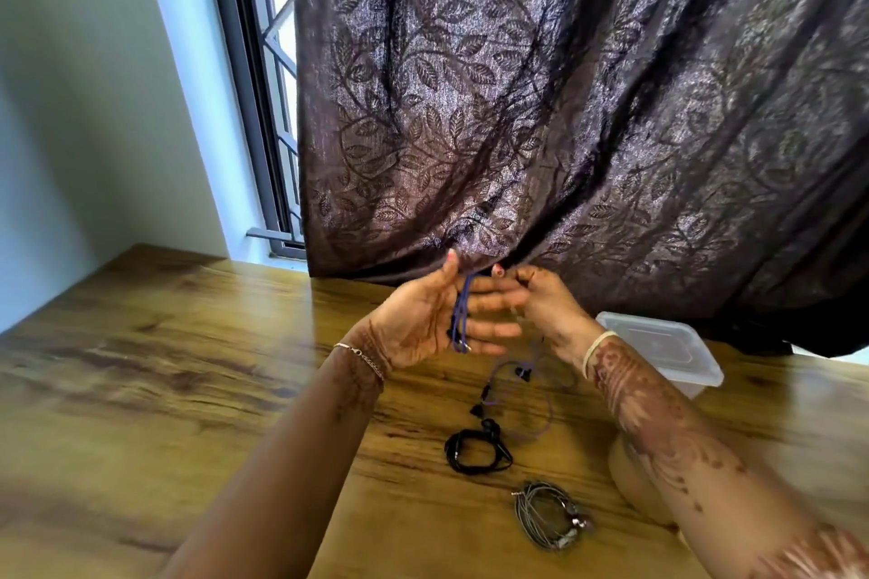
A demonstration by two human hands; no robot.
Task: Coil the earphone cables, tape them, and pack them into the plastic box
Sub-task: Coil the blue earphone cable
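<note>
My left hand (432, 320) is raised palm up above the table, fingers stretched flat, with several turns of a purple earphone cable (462, 315) wound around them. My right hand (541, 301) is just right of it, fingers pinched on the loose part of the same cable. The rest of the purple cable (531, 395), with its black earbuds, trails down onto the wood below my hands. A coiled black earphone (475, 449) lies nearer me. A coiled grey earphone (548, 515) lies at the front. The clear plastic box (667, 348), lid on, stands to the right, behind my right forearm.
The wooden table (188, 390) runs back to a wall and a window (263, 108). A dark leaf-patterned curtain (564, 108) hangs down onto the table's far edge, just behind my hands. A pale roll-like object (630, 475) is partly hidden under my right forearm.
</note>
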